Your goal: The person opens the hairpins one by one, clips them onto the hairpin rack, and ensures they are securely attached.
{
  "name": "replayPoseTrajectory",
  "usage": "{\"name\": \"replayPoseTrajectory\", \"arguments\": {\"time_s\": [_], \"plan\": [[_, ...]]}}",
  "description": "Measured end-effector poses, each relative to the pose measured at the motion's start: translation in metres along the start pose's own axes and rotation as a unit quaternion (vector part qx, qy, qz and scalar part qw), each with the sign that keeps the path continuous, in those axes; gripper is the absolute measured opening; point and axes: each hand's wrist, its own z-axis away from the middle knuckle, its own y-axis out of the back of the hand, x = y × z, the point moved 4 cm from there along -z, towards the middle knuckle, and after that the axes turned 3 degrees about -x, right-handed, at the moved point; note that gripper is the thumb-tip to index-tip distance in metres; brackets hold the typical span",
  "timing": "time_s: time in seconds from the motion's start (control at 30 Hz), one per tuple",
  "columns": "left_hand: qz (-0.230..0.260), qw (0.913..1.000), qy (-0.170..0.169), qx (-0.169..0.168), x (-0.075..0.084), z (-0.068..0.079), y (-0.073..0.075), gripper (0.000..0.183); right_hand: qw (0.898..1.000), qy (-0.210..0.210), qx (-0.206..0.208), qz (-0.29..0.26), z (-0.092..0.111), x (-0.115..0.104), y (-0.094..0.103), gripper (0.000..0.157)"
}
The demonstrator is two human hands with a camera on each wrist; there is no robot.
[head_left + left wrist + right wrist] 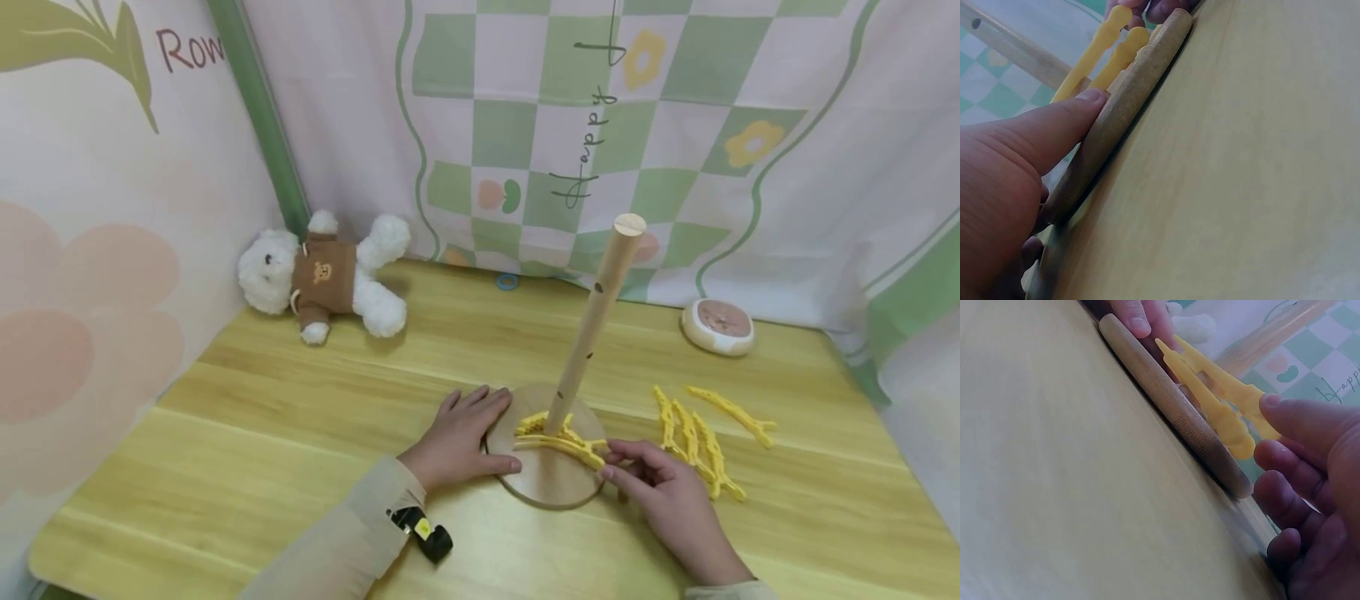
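Note:
A round wooden base [551, 492] carries an upright wooden post [592, 325] with small dark holes along it. My left hand [461, 442] rests on the base's left side, fingers spread, the thumb pressing near its edge. At the right side, my right hand [663, 496] pinches the forked end of a yellow plastic branch piece [558, 442] between thumb and index finger. In the right wrist view, the held branch piece [1222, 378] lies just above another yellow branch piece [1210, 406] on the base. More yellow pieces [532, 422] surround the foot of the post.
Several loose yellow branch pieces [688, 437] lie on the table right of the base. A white plush toy [326, 275] in a brown top lies at the back left. A small blue ring [507, 282] and a white-and-pink rounded object [718, 327] are near the curtain [502, 67].

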Motion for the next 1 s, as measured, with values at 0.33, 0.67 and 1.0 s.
{"name": "replayPoseTrajectory", "arguments": {"time_s": [0.33, 0.67, 1.0], "plan": [[-0.002, 1.0000, -0.003, 0.000, 0.0007, -0.0013, -0.0007, 0.096, 1.000, 0.011, 0.004, 0.006, -0.0003, -0.0018, -0.0012, 0.026], [-0.003, 1.0000, 0.001, -0.005, 0.0021, -0.0002, 0.0006, 0.096, 0.999, 0.043, 0.005, 0.012, -0.0003, -0.0035, -0.0029, 0.028], [0.001, 1.0000, -0.001, -0.002, 0.0004, -0.0003, -0.0010, 0.097, 0.999, 0.036, -0.003, 0.022, -0.0010, -0.0021, -0.0032, 0.029]]}}
